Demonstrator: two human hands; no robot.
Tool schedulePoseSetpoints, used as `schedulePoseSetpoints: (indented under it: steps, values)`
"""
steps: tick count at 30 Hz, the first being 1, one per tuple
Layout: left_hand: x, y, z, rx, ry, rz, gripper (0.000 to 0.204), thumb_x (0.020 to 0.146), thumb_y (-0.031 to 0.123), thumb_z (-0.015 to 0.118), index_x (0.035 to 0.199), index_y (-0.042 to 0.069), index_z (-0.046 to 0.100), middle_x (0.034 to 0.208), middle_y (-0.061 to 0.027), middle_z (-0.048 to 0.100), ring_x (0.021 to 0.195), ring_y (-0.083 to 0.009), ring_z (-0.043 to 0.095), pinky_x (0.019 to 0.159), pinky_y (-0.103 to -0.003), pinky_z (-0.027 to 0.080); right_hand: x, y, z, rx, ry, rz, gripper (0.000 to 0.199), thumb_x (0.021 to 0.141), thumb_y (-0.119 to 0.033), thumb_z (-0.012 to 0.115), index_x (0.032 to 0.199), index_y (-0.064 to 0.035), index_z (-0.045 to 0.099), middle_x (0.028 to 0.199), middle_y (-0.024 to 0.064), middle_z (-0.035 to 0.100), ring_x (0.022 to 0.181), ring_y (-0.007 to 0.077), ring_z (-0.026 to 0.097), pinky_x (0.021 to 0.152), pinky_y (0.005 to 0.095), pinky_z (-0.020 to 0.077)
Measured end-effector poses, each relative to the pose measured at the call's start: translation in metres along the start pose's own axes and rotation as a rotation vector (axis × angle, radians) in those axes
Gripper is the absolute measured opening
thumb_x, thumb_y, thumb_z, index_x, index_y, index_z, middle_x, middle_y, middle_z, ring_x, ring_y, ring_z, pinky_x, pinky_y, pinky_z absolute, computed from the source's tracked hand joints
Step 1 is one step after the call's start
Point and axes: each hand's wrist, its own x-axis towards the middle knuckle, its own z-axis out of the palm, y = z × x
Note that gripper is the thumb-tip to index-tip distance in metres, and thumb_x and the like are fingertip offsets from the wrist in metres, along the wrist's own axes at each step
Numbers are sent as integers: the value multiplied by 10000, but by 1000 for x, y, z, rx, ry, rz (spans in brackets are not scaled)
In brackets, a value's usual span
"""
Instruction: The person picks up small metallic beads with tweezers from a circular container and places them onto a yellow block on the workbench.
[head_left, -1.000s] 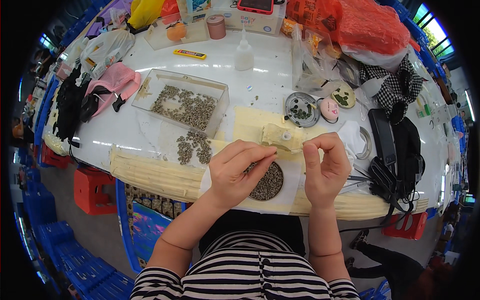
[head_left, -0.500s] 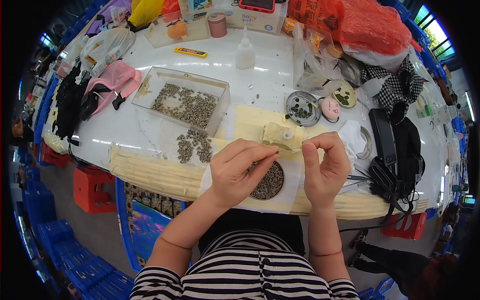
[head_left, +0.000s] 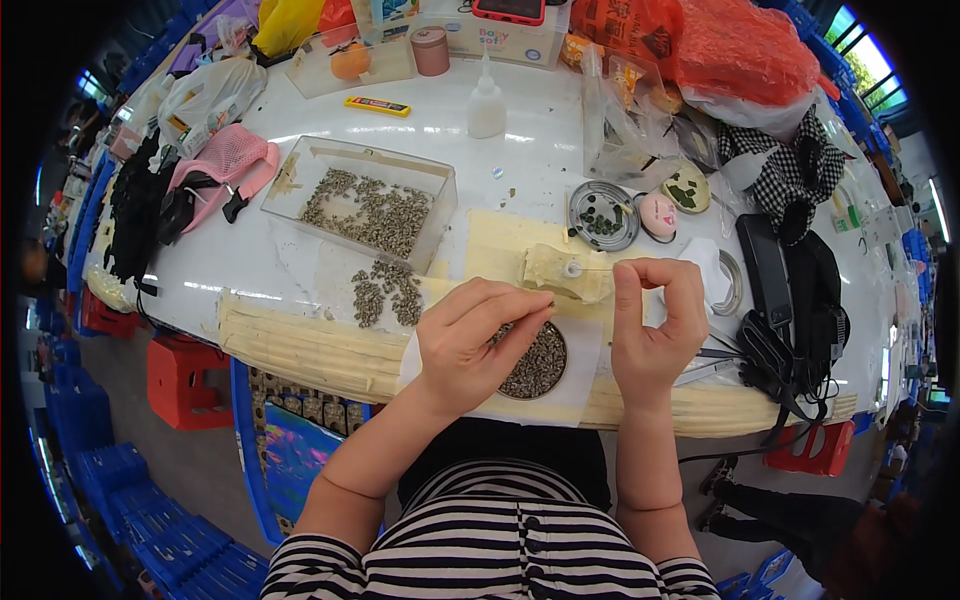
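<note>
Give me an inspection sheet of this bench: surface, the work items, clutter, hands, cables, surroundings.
Surface: white round table, cream foam sheets along the near edge.
Job's things: round dish of small grey-brown beads on white paper; clear rectangular tray of beads; loose bead pile.
Clutter: white squeeze bottle, pink mesh pouch, orange plastic bags, checked cloth.
Hands: left hand over the dish, fingers pinched; right hand raised, pinching; contents too small to tell.
Cables: black straps at right.
Surroundings: red stools, blue crates.

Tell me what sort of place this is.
Probably a small craft or assembly workshop. A white worktable holds a clear tray of small beads, a round dish of beads under the left hand and right hand, and a glue bottle.
</note>
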Motion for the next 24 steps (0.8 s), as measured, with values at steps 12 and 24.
schedulePoseSetpoints:
  steps: [12,24]
  values:
    - [-3,2,-6,-82,-9,-49,245,758,-101,794,981,-7,754,877,-101,703,765,-183,669,668,-264,521,-4,-16,-8,14,-144,-36,88,889,-77,729,961,-25,728,832,68,647,735,217,563,660,319,453]
    - [-2,0,-5,-55,-27,49,261,743,-38,825,985,46,778,867,-45,677,766,-175,620,642,-280,481,-17,-17,-7,807,-457,601,128,941,-58,704,1034,30,712,857,27,677,774,77,611,728,227,493]
